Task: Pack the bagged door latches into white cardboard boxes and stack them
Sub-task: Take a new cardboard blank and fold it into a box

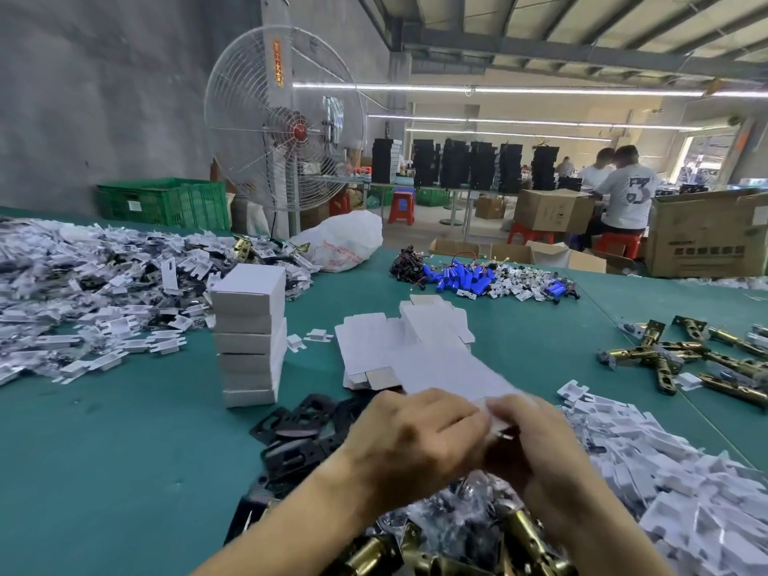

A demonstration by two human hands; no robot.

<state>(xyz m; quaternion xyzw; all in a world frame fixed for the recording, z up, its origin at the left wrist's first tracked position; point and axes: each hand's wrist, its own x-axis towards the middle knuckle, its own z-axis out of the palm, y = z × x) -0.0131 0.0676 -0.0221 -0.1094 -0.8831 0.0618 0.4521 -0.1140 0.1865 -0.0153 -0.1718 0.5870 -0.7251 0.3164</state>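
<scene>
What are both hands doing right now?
Left hand: curled, gripping the blurred white box blank.
Right hand: curled, gripping the same blank.

The left hand (415, 438) and right hand (544, 446) hide a blurred dark thing (506, 435) between them.

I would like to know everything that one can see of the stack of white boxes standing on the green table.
The stack of white boxes holds about six closed cartons of plain, unprinted white cardboard, laid flat one upon another. It stands upright on the green table, a little uneven, the top box slightly askew. Loose white inserts lie close on its left. Neither the left hand nor the right hand touches it; both hold a white carton nearer the camera.
</scene>
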